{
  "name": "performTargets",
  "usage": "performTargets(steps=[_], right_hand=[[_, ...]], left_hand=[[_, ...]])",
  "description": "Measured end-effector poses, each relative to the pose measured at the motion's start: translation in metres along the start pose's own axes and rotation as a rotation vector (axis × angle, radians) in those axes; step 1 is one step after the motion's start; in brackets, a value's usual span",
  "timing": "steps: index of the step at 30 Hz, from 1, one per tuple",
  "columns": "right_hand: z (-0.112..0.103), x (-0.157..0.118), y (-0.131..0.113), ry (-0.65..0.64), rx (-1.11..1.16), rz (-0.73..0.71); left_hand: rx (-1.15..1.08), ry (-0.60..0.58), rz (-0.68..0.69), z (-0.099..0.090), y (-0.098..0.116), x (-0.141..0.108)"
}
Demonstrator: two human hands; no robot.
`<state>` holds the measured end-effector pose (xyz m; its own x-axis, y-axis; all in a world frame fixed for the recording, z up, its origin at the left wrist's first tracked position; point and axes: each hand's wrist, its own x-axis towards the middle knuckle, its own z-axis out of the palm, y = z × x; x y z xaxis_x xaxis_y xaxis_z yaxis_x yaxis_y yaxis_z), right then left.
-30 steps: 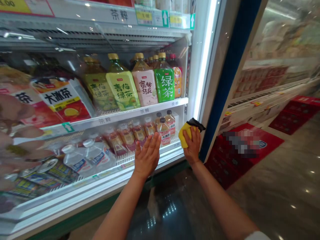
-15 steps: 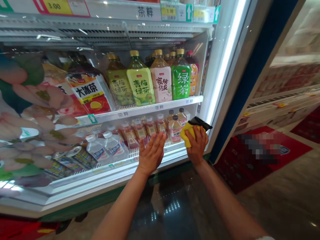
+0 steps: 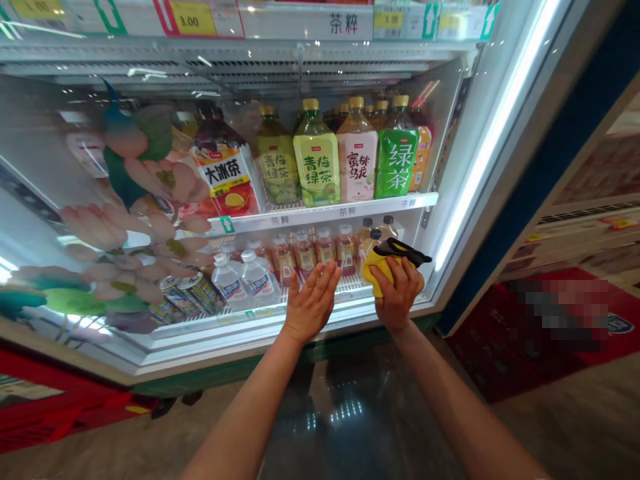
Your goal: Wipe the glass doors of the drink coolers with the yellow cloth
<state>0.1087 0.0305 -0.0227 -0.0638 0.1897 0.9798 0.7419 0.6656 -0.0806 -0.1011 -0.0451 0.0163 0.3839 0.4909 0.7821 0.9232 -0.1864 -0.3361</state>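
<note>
A folded yellow and dark grey cleaning cloth (image 3: 375, 272) is gripped under the fingers of my right hand (image 3: 399, 291), at the lower right part of the cooler's glass door. My left hand (image 3: 311, 301) is stretched out flat with nothing in it, close to or against the same glass; contact cannot be told for certain. Behind the glass, small amber drink bottles (image 3: 326, 250) stand on the bottom shelf, partly hidden by my hands. Above them, large tea bottles, among them a green one (image 3: 397, 160), line the middle shelf (image 3: 320, 215).
A flower decal (image 3: 150, 180) covers the left part of the glass. Bright light strips (image 3: 493, 143) run along the right frame. A red crate-like object (image 3: 65, 400) stands at the lower left, and red boxes (image 3: 550, 327) sit on the floor at the right.
My view has turned left, so the cooler's contents appear farther right. Both hands stay low before the glass; the right keeps hold of the cloth, which sits in much the same image position.
</note>
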Motion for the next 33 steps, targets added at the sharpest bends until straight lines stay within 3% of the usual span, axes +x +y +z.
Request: performTargets(steps=[2,5,9,12,14,17,20,23,25,27,30,33], right_hand=[[0.012,0.012,-0.021,0.033,0.007,0.009],[0.019,0.0,-0.043,0.008,0.041,-0.069],[0.004,-0.029,-0.026,-0.104,0.043,-0.187],[0.004,-0.017,-0.01,-0.074,0.011,-0.143],[0.013,0.004,-0.018,-0.031,0.014,-0.095],[0.025,0.021,-0.049,-0.036,0.038,-0.055],[0.021,0.001,-0.069,-0.152,0.066,-0.129],[0.006,-0.031,-0.06,-0.332,0.107,-0.226],[0.001,-0.036,-0.052,-0.355,0.102,-0.223],[0.005,-0.022,-0.055,-0.298,0.07,-0.164],[0.023,0.01,-0.09,-0.236,0.021,-0.079],[0.036,0.017,-0.132,-0.302,0.027,-0.119]], left_hand=[[0.01,-0.031,-0.017,-0.007,-0.006,-0.002],[0.013,-0.078,-0.008,-0.017,-0.014,-0.01],[0.028,-0.126,0.014,-0.027,-0.025,-0.02],[0.045,-0.159,0.014,-0.032,-0.032,-0.024],[0.065,-0.158,0.035,-0.034,-0.035,-0.025],[0.103,-0.133,0.039,-0.032,-0.036,-0.029],[0.148,-0.097,-0.01,-0.027,-0.038,-0.039],[0.191,-0.061,-0.007,-0.025,-0.044,-0.049],[0.205,-0.06,0.008,-0.028,-0.053,-0.054],[0.21,-0.073,-0.002,-0.036,-0.065,-0.057],[0.207,-0.082,-0.063,-0.05,-0.088,-0.062],[0.192,-0.083,-0.08,-0.06,-0.107,-0.07]])
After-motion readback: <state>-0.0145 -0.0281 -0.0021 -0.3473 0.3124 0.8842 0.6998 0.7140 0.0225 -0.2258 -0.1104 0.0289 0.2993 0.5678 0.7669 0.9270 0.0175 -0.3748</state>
